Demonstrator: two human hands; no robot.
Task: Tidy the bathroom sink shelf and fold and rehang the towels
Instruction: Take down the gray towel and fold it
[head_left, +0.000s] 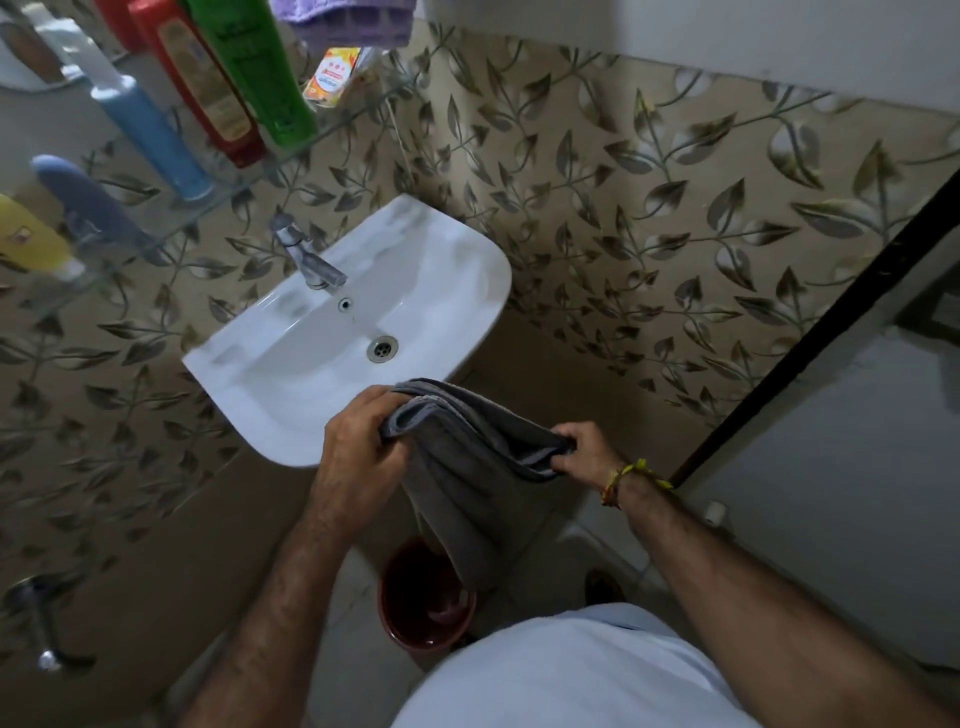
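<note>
1. Glass shelf (156, 236) runs along the leaf-patterned wall, above and left of the sink.
2. Standing on it in a row: yellow bottle (31, 236), grey-blue bottle (85, 205), light blue bottle (150, 137) with a white top, red bottle (200, 85), green bottle (254, 67).
3. Orange and white packet (332, 78) lies at the far end of the shelf, just beyond the green bottle.
4. Floor (363, 670), pale tile, carries a dark red bucket (423, 603) below the sink.
</note>
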